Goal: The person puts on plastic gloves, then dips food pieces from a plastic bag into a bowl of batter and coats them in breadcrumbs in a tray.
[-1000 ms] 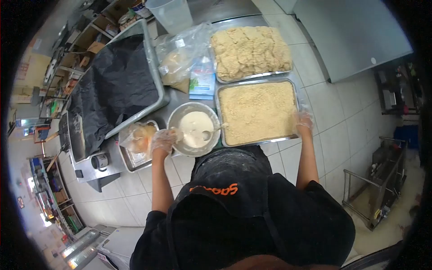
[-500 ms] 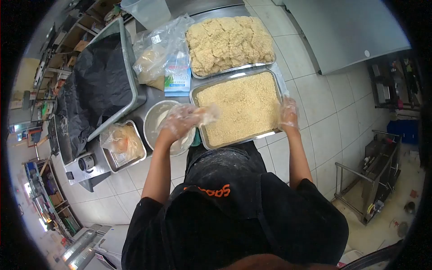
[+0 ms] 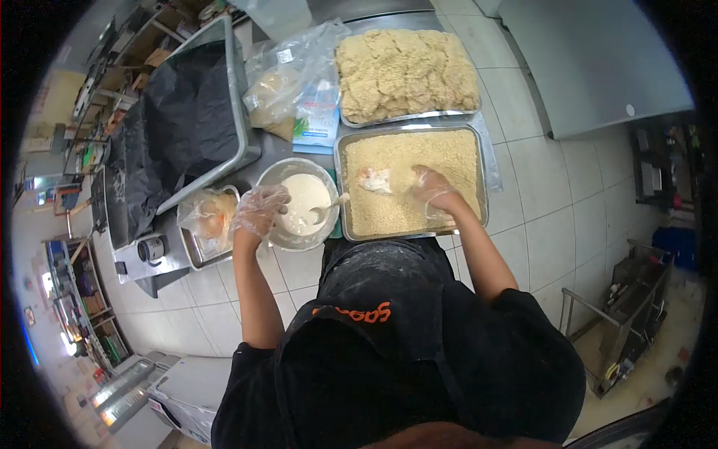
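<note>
In a clear plastic glove, my left hand (image 3: 260,209) is at the left rim of the white bowl (image 3: 263,238), its fingers apart and holding nothing I can see. White batter (image 3: 303,196) fills the bowl, and a batter-coated utensil (image 3: 338,202) leans out over its right rim. My right hand (image 3: 435,188), gloved too, is low over the metal tray (image 3: 485,161) of breadcrumbs (image 3: 396,217). Motion and a streak of crumbs blur its fingertips. Just left of it, a pale, batter-wet piece of food (image 3: 376,179) lies on the crumbs.
Behind stands a second tray heaped with crumb-coated pieces (image 3: 407,75). Left of it are clear plastic bags (image 3: 280,82) and a blue packet (image 3: 316,129). A grey crate (image 3: 238,97) lined with black plastic, a small tray (image 3: 196,254) with a bagged item and a mug (image 3: 152,249) sit farther left.
My left hand has let go of the food piece, which now lies on the crumbs, and moved left to the bowl. My right hand has moved from the tray's right edge in over the crumbs.
</note>
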Demonstrator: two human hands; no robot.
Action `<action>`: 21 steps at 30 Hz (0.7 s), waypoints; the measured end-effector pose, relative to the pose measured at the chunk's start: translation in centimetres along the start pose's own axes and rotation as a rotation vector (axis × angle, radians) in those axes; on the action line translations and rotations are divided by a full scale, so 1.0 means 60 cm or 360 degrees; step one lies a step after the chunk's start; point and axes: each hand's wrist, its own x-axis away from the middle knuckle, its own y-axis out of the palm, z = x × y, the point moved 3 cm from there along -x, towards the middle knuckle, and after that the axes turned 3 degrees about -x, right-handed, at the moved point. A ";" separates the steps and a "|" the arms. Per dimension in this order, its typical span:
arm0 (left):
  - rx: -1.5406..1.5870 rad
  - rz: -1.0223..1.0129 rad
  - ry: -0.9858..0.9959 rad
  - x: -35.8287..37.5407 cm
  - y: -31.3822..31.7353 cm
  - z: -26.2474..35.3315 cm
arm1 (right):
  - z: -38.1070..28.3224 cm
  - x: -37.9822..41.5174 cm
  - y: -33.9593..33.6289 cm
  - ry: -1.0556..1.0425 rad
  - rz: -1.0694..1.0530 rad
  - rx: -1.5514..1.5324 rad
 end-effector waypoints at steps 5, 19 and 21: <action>0.0060 0.0355 -0.0032 0.039 -0.074 -0.067 | -0.100 -0.054 -0.038 -0.0157 -0.0260 -0.0014; -0.1363 0.0810 -0.0557 0.042 -0.344 -0.214 | -0.069 -0.075 -0.033 -0.0072 -0.0496 0.0218; -0.1447 0.0742 -0.0595 0.001 -0.361 -0.273 | -0.076 -0.076 0.031 -0.0177 -0.0449 0.0376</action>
